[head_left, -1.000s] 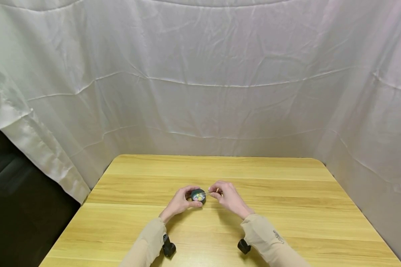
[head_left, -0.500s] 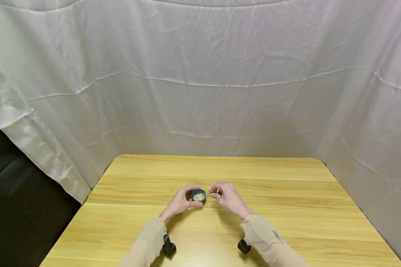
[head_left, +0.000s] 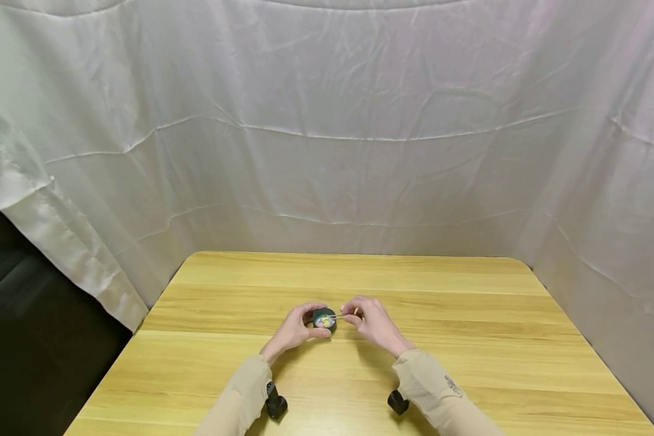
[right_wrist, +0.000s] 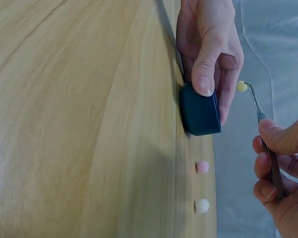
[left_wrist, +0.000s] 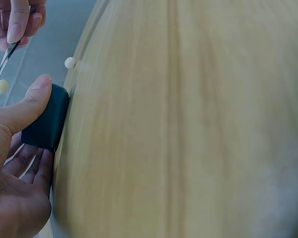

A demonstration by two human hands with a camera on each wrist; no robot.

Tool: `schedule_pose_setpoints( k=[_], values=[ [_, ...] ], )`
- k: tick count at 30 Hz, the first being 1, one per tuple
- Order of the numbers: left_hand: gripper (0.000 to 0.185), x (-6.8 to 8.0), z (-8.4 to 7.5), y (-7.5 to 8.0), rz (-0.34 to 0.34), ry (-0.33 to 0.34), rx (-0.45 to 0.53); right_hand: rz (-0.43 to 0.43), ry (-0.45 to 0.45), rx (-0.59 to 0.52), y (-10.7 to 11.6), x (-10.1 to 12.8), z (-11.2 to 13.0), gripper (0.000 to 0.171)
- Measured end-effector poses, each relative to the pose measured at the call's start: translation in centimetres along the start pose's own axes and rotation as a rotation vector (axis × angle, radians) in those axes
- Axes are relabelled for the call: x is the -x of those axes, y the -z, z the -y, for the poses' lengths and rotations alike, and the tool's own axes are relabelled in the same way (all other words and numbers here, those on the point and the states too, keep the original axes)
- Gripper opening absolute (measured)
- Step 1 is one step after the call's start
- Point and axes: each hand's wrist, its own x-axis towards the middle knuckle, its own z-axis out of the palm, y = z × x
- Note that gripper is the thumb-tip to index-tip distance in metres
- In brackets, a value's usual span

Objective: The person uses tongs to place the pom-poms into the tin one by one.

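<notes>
A small dark round container (head_left: 324, 319) (left_wrist: 45, 119) (right_wrist: 199, 112) sits on the wooden table (head_left: 469, 339), and my left hand (head_left: 300, 327) (left_wrist: 15, 163) (right_wrist: 206, 54) grips it between thumb and fingers. My right hand (head_left: 367, 321) (right_wrist: 283, 178) pinches thin metal tweezers (right_wrist: 260, 119) (left_wrist: 6, 57) whose tips hold a small yellow ball (right_wrist: 242, 86) (left_wrist: 2, 87) just above the container. On the table beside the container lie a pink ball (right_wrist: 202, 166) and a white ball (right_wrist: 201, 206) (left_wrist: 69, 62).
White cloth (head_left: 327, 133) hangs behind and to both sides of the table. Black wrist camera mounts (head_left: 275, 404) sit under both beige sleeves near the table's front edge. A dark area (head_left: 27, 339) lies off the table's left side.
</notes>
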Motion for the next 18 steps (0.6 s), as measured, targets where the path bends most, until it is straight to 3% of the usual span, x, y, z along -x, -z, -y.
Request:
schedule_pose_setpoints(
  k=[18],
  values=[
    [0.060, 0.04, -0.11, -0.04, -0.004, 0.000, -0.006, 0.002, -0.038, -0.003, -0.11, -0.01, -0.74, 0.010]
  ],
)
